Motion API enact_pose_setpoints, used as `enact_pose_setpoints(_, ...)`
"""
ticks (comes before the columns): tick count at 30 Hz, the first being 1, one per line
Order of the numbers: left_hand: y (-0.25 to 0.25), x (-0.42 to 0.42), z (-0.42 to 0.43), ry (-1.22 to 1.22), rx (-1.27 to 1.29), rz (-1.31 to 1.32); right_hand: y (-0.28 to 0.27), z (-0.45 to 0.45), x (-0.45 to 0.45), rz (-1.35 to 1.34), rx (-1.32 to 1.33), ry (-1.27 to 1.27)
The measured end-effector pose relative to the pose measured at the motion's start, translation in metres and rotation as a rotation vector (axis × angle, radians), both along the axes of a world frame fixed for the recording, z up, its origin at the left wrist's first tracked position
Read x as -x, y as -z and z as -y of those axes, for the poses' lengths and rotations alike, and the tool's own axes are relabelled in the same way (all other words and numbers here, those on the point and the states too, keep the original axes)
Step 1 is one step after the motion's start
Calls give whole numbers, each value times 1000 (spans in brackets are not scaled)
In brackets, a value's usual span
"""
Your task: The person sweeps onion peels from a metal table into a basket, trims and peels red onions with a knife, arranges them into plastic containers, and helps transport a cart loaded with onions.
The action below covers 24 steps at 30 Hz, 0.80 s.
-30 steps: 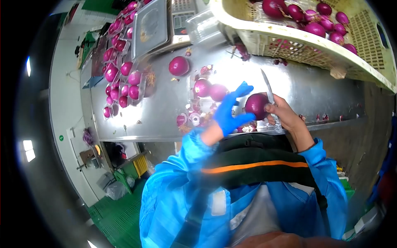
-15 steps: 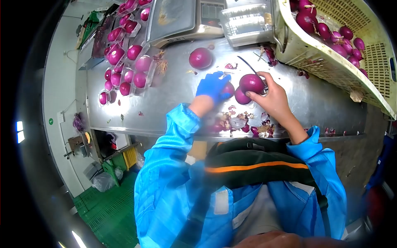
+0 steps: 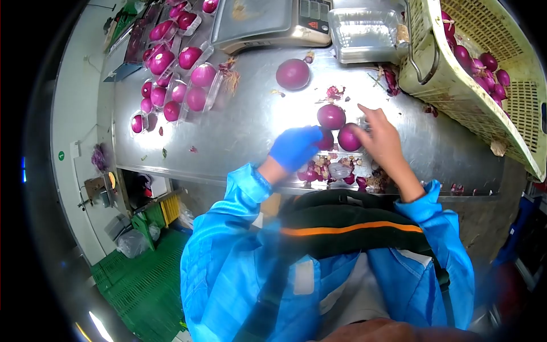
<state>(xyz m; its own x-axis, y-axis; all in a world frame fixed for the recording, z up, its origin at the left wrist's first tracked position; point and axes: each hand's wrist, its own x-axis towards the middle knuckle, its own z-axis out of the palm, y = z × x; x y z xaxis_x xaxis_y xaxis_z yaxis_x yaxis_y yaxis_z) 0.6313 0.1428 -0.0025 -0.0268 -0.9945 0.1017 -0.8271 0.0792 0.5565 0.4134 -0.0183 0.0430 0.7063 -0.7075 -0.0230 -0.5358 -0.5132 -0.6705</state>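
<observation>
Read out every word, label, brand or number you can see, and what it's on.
No text is legible.
Scale: markings on its control panel, too small to read.
Wall: round green sign, its mark too small to read.
Jacket: pale patch, no lettering I can make out.

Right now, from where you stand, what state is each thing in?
Left hand: gloved, at an onion; grip unclear
Right hand: bare, fingers spread, beside an onion
Three onions: whole, clustered
Single onion: whole, apart
Clear trays: stacked, open
Scale: display unreadable
Crate: open-topped, holding onions
Metal table: littered with peelings
</observation>
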Motion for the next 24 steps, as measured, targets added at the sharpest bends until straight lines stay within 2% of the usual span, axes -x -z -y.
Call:
enact_pose_setpoints(2, -21, -4, 6, -278, 147, 29, 21, -2, 22, 29, -54, 219)
enact_pose_setpoints(3, -19, -9, 15, -356, 202, -24, 25, -6, 30, -11, -134, 217)
enact_pose_setpoints(5, -7, -15, 34, -378, -92, -272, 35, -15, 43, -88, -289, 204)
enact_pose_setpoints(6, -2, -17, 42, -359, -159, -374, 66, -20, 48, -99, -360, 201)
enact_pose_setpoints(8, 8, -21, 58, -300, -222, -552, 75, -33, 40, 106, -378, 255)
enact_pose_setpoints(9, 20, -29, 58, -109, -27, -260, 66, -34, 34, 75, -424, 267)
enact_pose_setpoints(11, 20, -32, 50, -248, -38, -331, 41, -37, 24, 39, -484, 269)
enact_pose_setpoints(13, 2, -42, 28, -399, -140, -381, 21, -36, 10, 106, -515, 184)
enact_pose_setpoints(15, -6, -58, -11, -563, -147, -644, 17, -40, -14, 204, -513, 74)
enact_pose_setpoints(16, -14, -68, -29, -660, -183, -783, 15, -43, -30, 146, -730, 61)
enact_pose_setpoints(18, -1, -103, -77, -737, -170, -633, 34, -53, -63, 134, -635, -160)
enact_pose_setpoints(19, -16, -111, -94, -893, -209, -803, 25, -62, -85, 171, -724, -223)
enact_pose_setpoints(20, -18, -124, -114, -966, -206, -830, 61, -70, -97, 117, -620, -266)
enact_pose_setpoints(21, -14, -140, -137, -1033, -207, -860, 49, -75, -112, 135, -622, -311)
enact_pose_setpoints(22, 10, -163, -169, -1075, -189, -757, 31, -83, -127, 150, -626, -347)
enact_pose_setpoints(24, 25, -196, -216, -1183, -145, -686, 14, -87, -138, 86, -721, -351)
